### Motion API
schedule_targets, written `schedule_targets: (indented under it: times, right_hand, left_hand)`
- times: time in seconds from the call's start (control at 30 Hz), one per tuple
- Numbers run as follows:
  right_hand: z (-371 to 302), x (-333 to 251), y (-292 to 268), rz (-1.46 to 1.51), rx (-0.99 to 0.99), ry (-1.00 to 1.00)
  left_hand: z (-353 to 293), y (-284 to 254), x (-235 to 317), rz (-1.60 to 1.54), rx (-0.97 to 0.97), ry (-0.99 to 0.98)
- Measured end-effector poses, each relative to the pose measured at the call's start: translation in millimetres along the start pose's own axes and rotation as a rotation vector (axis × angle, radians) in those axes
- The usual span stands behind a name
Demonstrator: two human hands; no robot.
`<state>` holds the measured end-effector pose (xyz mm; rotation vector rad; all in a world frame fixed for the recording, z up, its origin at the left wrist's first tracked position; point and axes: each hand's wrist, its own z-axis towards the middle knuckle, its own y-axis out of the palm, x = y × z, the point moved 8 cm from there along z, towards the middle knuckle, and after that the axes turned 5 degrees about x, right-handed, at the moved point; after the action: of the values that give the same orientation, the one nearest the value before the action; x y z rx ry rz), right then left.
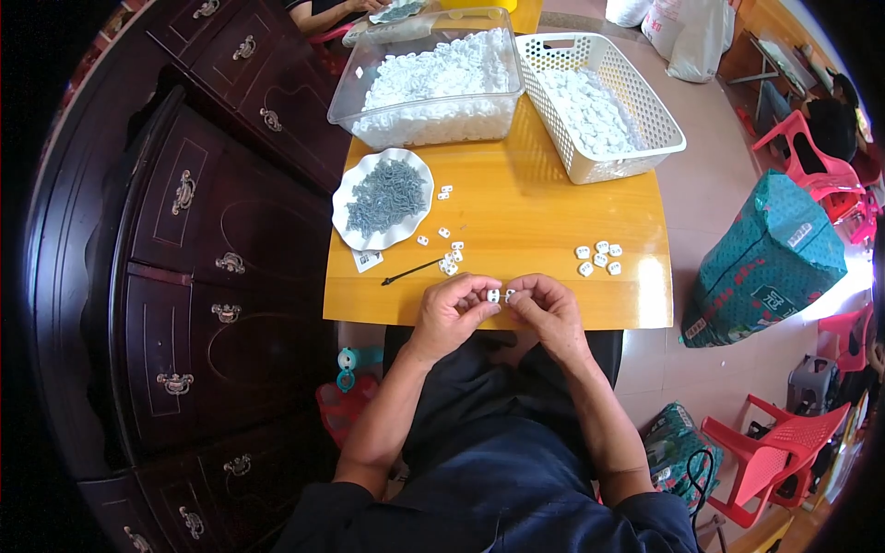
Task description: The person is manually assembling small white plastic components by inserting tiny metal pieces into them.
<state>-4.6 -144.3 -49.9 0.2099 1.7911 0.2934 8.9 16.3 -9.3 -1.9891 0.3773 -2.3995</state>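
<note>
At the table's near edge, my left hand [454, 311] pinches a small white plastic piece [493, 296] with dark holes between thumb and fingers. Just beside it, my right hand [549, 309] is closed on another small white piece [510, 294], partly covered by the thumb. The two pieces are close together; whether they touch I cannot tell. Left of my hands lies a thin black pointed stick [412, 271]. Several loose white pieces [449, 263] lie around its end. A scalloped white plate [345, 221] holds a heap of small grey parts [385, 195], too small to name.
A clear plastic bin [433, 135] and a white perforated basket [636, 167], both filled with white pieces, stand at the back. More white pieces [601, 259] lie grouped at right. Dark drawers [249, 359] flank the table; a teal bag [765, 267] stands on the floor.
</note>
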Motion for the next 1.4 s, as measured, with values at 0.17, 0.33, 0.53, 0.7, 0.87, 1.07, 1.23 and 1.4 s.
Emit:
schedule_targets:
  times: [0.17,0.33,0.53,0.7,0.87,1.07,1.23,1.4]
  right_hand:
    - [0,-1,0,-0.014,0.002,-0.006]
    - [-1,-1,1,-0.010,-0.006,-0.001]
    - [-3,-4,5,-0.007,-0.037,-0.013]
    - [-2,0,3,0.018,-0.071,0.051]
    - [-1,7,2,-0.002,-0.103,0.105]
    - [-6,5,9,0.047,-0.079,0.145]
    - [-6,6,8,0.238,0.043,0.135]
    - [-5,9,10,0.358,-0.011,0.150]
  left_hand:
    - [0,0,2,0.012,-0.003,0.009]
    - [-1,1,-3,-0.052,-0.008,-0.032]
    - [-1,3,0,-0.008,-0.023,0.012]
    - [1,4,12,0.058,-0.046,0.071]
    - [2,8,16,0.001,-0.081,0.086]
    - [3,12,32,0.089,-0.072,0.083]
    - [5,16,54,0.425,0.056,0.318]
    - [6,22,59,0.597,0.106,0.483]
